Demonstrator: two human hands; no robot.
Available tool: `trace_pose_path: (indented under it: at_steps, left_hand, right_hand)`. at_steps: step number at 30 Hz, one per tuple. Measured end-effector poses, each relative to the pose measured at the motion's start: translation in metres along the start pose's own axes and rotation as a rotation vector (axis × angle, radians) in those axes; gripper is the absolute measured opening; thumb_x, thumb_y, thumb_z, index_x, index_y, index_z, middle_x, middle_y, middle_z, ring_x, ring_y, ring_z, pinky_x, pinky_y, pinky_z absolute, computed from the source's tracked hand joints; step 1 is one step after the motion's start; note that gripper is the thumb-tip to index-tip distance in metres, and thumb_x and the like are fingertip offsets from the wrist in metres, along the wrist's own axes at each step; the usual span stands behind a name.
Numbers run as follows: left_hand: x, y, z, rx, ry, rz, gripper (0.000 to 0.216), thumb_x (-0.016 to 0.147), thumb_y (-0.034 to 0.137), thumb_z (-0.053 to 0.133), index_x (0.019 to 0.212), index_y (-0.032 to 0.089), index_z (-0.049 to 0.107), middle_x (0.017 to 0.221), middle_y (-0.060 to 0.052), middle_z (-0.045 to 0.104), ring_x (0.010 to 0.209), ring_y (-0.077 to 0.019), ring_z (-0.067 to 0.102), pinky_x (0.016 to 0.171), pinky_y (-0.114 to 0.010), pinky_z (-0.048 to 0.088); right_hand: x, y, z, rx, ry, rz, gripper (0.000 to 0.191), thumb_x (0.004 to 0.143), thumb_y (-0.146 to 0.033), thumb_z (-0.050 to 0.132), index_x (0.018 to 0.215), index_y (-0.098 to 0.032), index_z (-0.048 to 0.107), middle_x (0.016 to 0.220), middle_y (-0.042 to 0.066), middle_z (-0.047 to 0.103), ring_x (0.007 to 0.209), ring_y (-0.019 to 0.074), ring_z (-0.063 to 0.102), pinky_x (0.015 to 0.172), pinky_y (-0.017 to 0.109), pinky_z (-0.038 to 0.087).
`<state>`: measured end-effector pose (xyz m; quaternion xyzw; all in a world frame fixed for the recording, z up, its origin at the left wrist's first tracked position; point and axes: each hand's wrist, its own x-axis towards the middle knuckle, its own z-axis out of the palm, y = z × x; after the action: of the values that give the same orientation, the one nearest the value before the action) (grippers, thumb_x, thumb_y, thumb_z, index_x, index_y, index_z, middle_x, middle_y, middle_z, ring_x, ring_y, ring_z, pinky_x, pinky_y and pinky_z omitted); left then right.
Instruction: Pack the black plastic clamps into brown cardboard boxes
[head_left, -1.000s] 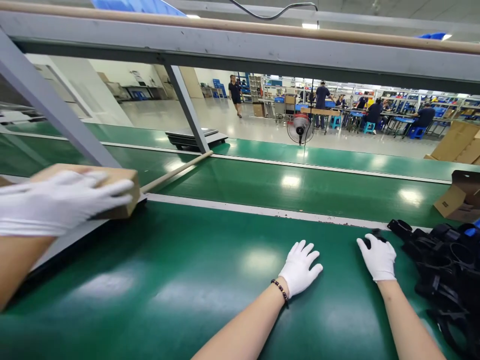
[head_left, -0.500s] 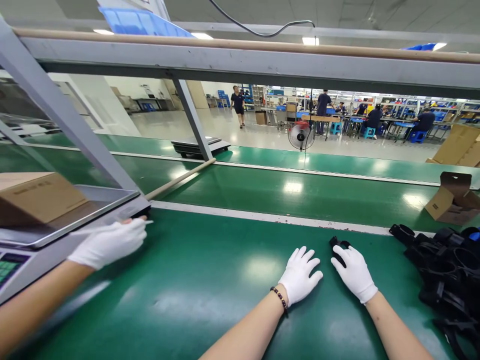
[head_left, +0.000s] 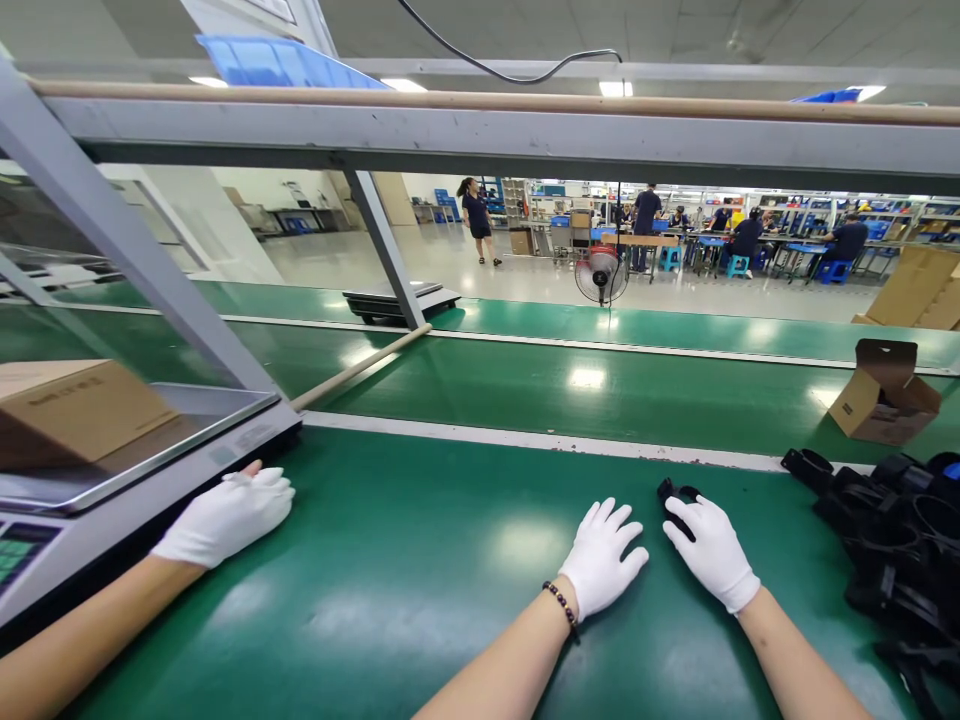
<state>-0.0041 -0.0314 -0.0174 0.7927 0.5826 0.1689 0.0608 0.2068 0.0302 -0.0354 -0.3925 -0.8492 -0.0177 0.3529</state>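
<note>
My left hand [head_left: 604,560], in a white glove with a beaded bracelet at the wrist, rests on the green surface [head_left: 420,580] with fingers spread and nothing in it. To its right, my right hand [head_left: 711,552], gloved in white too, curls its fingers over a small black plastic part [head_left: 675,492] with a ring shape. The glove hides most of that part. Beyond my right hand lies a pile of similar black parts [head_left: 892,530], several with round openings.
At left, a co-worker's gloved hand [head_left: 229,515] lies beside a scale [head_left: 225,440] carrying a cardboard box [head_left: 82,415]. An open carton [head_left: 877,405] stands on the conveyor belt [head_left: 525,385] behind a pale strip. A metal frame crosses above. Another scale, a fan and people are farther off.
The co-worker's hand has come down beside the scale, and the pale thing at its fingers is no longer seen. The open carton has shifted left. My hands stay nearly still.
</note>
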Motion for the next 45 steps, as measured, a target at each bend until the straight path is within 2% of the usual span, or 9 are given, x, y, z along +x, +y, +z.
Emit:
trace_pose_path:
  at_steps: [16, 33, 45]
  left_hand:
    - [0.002, 0.001, -0.003, -0.002, -0.002, 0.006, 0.036, 0.091, 0.043, 0.049, 0.120, 0.026, 0.063, 0.138, -0.006, 0.055, 0.136, -0.0334, 0.038, 0.113, -0.057, 0.030]
    - [0.009, -0.012, 0.004, 0.013, 0.017, 0.033, 0.037, 0.091, 0.045, 0.048, 0.119, 0.027, 0.064, 0.137, -0.006, 0.056, 0.134, -0.0320, 0.041, 0.112, -0.058, 0.031]
    - [0.011, -0.008, -0.003, 0.027, -0.032, 0.012, 0.039, 0.091, 0.044, 0.048, 0.121, 0.026, 0.064, 0.139, -0.007, 0.054, 0.136, -0.0317, 0.040, 0.114, -0.057, 0.029]
  right_hand:
    - [0.002, -0.002, -0.002, 0.019, -0.011, 0.009, 0.025, 0.093, -0.030, 0.050, 0.113, -0.022, 0.063, 0.087, 0.004, 0.071, 0.082, 0.0201, 0.066, 0.101, 0.044, 0.042]
    - [0.008, -0.005, 0.000, -0.019, 0.008, 0.052, 0.024, 0.090, -0.028, 0.054, 0.111, -0.022, 0.062, 0.083, 0.003, 0.069, 0.083, 0.0204, 0.065, 0.101, 0.042, 0.041]
    - [0.009, -0.008, -0.001, 0.000, 0.037, 0.061, 0.024, 0.090, -0.029, 0.053, 0.111, -0.023, 0.063, 0.083, 0.003, 0.070, 0.083, 0.0206, 0.065, 0.099, 0.042, 0.043]
